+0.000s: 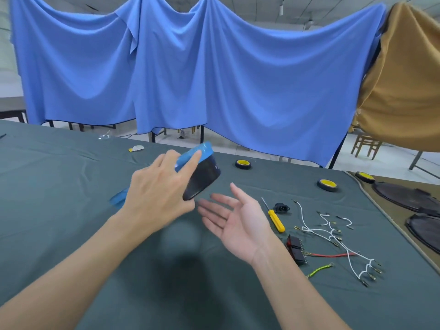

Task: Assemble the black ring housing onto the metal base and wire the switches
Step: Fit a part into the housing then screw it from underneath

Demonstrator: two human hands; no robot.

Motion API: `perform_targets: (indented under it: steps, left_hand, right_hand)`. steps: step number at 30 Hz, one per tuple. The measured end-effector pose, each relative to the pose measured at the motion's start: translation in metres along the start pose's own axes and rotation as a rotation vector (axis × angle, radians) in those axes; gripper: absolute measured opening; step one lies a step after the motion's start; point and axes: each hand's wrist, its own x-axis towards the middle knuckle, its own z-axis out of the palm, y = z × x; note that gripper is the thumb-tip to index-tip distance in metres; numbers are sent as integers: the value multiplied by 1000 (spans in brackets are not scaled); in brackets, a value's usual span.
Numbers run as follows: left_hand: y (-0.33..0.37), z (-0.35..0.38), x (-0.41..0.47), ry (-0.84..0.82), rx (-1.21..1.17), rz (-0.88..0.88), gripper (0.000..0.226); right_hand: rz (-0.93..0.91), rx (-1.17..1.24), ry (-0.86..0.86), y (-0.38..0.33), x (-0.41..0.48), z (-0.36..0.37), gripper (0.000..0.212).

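Left hand (157, 186), mid-frame, back up, grips the black ring housing (202, 179) — right hand (238, 222) just beside it, palm up, fingers straight.

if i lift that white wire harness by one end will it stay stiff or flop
Probably floppy: the white wire harness lies in loose curves. Likely light, being thin wire with small terminals. Its branches may snag the red wire beside it.
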Motion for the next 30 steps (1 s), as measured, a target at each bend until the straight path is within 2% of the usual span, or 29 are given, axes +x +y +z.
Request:
perform_targets:
  steps: [2, 5, 8, 11, 14, 16, 18, 20, 26, 30]
  left_hand:
    - [-7, -10, 8, -29, -129, -201, 94]
    - [-19, -30, 24, -48, -445, -477, 98]
    - [-35, -39, 34, 1, -853, -661, 96]
    - [-49, -32, 32, 20, -1121, -842, 89]
    - [-61, -17, 22, 17, -1366, -1034, 60]
    - [-67, -7, 13, -23, -1489, -1110, 37]
    - [-73, 4, 3, -73, -1548, -1156, 18]
    - [-78, 11, -8, -139, -1562, -1240, 10]
    - [-87, 32, -38, -271, -1575, -1405, 13]
    - [-84, 37, -49, -386, -1535, -1413, 26]
  right_hand:
    - [-25, -60, 73, 3, 4, -6, 45]
    - [-99, -191, 222, 3, 10, -13, 39]
    - [-146, -376, 331, -1, 14, -16, 33]
    - [-162, -402, 357, -4, 16, -20, 24]
    - [-171, -387, 319, -2, 18, -22, 39]
    - [-189, -354, 286, 0, 19, -21, 40]
    - [-224, -349, 272, 0, 19, -18, 38]
    - [-236, -379, 280, 0, 21, -16, 40]
    - [-109, -499, 292, 10, 30, -16, 44]
    - [-97, -647, 354, 18, 35, -19, 57]
